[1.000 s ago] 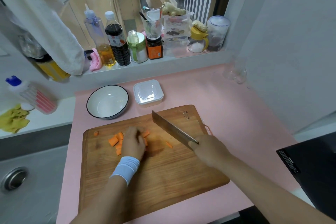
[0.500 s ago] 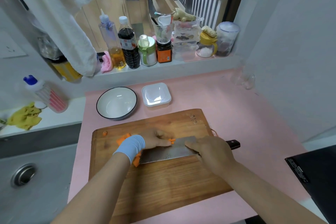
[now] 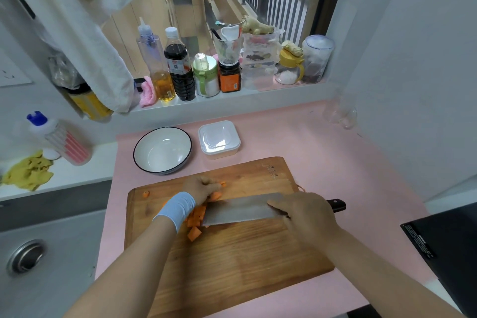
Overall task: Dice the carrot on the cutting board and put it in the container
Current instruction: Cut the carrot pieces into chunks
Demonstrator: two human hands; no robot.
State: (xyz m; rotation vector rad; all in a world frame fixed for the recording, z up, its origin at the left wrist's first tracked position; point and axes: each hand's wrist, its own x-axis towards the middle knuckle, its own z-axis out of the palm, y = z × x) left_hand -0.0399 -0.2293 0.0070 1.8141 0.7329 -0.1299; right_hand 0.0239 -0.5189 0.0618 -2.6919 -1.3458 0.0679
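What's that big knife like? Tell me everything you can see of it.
The knife is a cleaver, with a broad, rectangular blade of dull grey metal and a dark handle whose end sticks out to the right. It lies low across the wooden cutting board, flat side turned up and tip pointing left. The right hand grips it where blade meets handle. Its left end reaches the carrot pieces, beside the left hand. Whether any pieces lie on the blade is unclear.

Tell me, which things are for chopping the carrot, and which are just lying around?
For the job: orange carrot pieces, brown wooden cutting board, broad steel cleaver, white square plastic container.
Just lying about: dark sauce bottle, yellow crumpled cloth, pink-striped bottle with blue cap, knobbly ginger root.
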